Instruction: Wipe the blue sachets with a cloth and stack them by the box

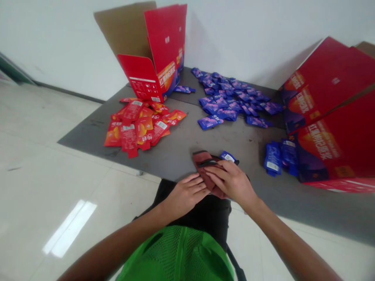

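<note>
From my remote view through the head camera, both hands meet at the near edge of the grey bench (181, 144), over a dark red pouch (204, 163). The right hand (232, 182) lies across the pouch with its fingers bent down over the fabric, clasping it. The left hand (186, 194) comes in beside it, fingers half curled, their tips resting on the pouch's near side; I cannot tell whether it grips or only presses. The 2 hands touch each other at the fingers.

A single blue sachet (228, 157) pokes out at the pouch's far end, just past the right hand's fingers; I cannot tell if it sits inside the pouch or under it.

Further out on the bench, a heap of red sachets (137, 127) lies to the left and a wider spread of blue sachets (234, 97) towards the wall. A small stack of blue sachets (277, 157) leans against the red cartons (331, 117) at the right. An open red carton (158, 58) stands at the back left, its flaps up. A green mesh garment (178, 253) fills the bottom of my view.
</note>
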### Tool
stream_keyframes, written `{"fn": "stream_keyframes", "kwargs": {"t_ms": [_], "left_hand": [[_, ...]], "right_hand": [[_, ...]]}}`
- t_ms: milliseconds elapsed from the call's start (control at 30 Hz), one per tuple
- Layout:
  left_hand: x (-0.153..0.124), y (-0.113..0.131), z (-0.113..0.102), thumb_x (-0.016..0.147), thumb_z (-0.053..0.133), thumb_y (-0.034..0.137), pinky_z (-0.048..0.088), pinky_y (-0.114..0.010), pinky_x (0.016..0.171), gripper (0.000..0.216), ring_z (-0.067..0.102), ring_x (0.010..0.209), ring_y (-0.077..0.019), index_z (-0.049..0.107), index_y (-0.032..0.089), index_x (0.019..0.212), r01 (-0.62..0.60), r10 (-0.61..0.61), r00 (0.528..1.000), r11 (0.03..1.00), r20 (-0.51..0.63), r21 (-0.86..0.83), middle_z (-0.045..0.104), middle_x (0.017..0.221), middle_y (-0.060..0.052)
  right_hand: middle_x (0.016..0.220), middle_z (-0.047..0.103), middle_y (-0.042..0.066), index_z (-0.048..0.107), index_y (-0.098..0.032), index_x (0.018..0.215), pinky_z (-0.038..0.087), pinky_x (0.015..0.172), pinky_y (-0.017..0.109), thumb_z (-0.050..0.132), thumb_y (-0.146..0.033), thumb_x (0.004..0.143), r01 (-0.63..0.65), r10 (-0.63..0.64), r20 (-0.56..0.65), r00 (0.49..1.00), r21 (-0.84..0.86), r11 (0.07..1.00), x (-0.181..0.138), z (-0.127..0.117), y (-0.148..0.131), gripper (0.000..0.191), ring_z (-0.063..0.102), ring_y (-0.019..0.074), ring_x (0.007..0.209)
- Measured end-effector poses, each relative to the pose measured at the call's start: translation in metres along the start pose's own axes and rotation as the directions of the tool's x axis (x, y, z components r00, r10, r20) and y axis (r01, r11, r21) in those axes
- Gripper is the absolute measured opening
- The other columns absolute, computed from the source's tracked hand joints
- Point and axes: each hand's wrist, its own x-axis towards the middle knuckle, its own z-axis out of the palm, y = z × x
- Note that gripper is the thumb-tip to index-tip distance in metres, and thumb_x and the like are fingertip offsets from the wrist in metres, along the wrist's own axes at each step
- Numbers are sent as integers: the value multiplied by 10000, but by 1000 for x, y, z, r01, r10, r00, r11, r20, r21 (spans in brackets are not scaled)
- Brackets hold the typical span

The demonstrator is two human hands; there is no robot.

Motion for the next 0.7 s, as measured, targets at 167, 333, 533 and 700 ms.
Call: {"fn": "stream_keyframes", "kwargs": {"t_ms": [167, 333, 533, 700], "left_hand": [[-2, -1, 3, 1021, 431, 66, 370, -434, 1231, 460, 487, 1446, -186, 572, 178, 1444, -23, 23, 1000, 1000, -6, 15, 596, 1495, -45], [-4, -1, 5, 1023, 449, 83, 375, -440, 1228, 444, 491, 1443, -184, 578, 184, 1436, -20, 21, 1000, 1000, -8, 15, 609, 1481, -49], [-4, -1, 6, 1024, 495, 119, 387, -447, 1221, 363, 588, 1344, -205, 645, 176, 1350, 1, -1, 1000, 1000, -17, -5, 688, 1376, -57], [-5, -3, 6, 1046, 401, 80, 362, -447, 1237, 442, 488, 1446, -198, 572, 177, 1443, -37, 37, 999, 999, -19, 6, 598, 1493, -44]], "right_hand": [[1067, 689, 92, 767, -271, 1204, 532, 884, 381, 547, -394, 1037, -182, 163, -116, 980, -179, 967, 18, -7, 67, 302, 631, 248, 995], [1064, 677, 97, 731, -286, 1280, 526, 894, 395, 549, -385, 1040, -256, 208, -273, 939, -156, 954, 23, -29, 46, 318, 631, 252, 999], [1111, 702, 70, 732, -309, 1267, 556, 892, 364, 554, -343, 1041, -14, 14, -21, 1000, -16, 1000, 0, 2, 3, 290, 638, 217, 1014], [1054, 698, 99, 777, -270, 1189, 544, 859, 391, 552, -374, 1035, -182, 155, -137, 978, -220, 958, 19, -8, 75, 291, 625, 250, 970]]}}
